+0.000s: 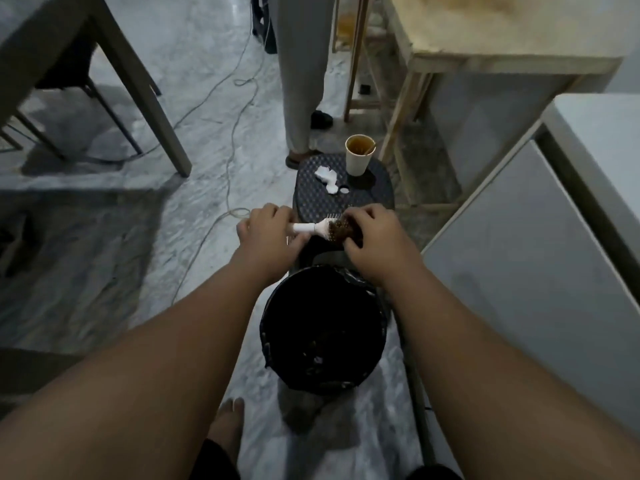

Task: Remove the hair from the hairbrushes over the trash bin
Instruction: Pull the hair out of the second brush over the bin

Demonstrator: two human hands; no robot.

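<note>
A white-handled hairbrush (313, 229) lies sideways in the air between my hands, just beyond the far rim of the black-lined trash bin (277, 306). My left hand (268, 237) is wrapped around its handle. My right hand (375, 242) covers the brush head, its fingers closed on a clump of brown hair (341, 230) tangled in the bristles. Small bits of debris lie at the bottom of the bin.
Behind the brush stands a dark patterned stool (318, 199) carrying a paper cup (359, 157) and crumpled white tissue (327, 178). Another person's legs (301, 74) stand further back. A cable (228, 161) trails on the marble floor. White cabinet (536, 271) at right, table leg (152, 109) at left.
</note>
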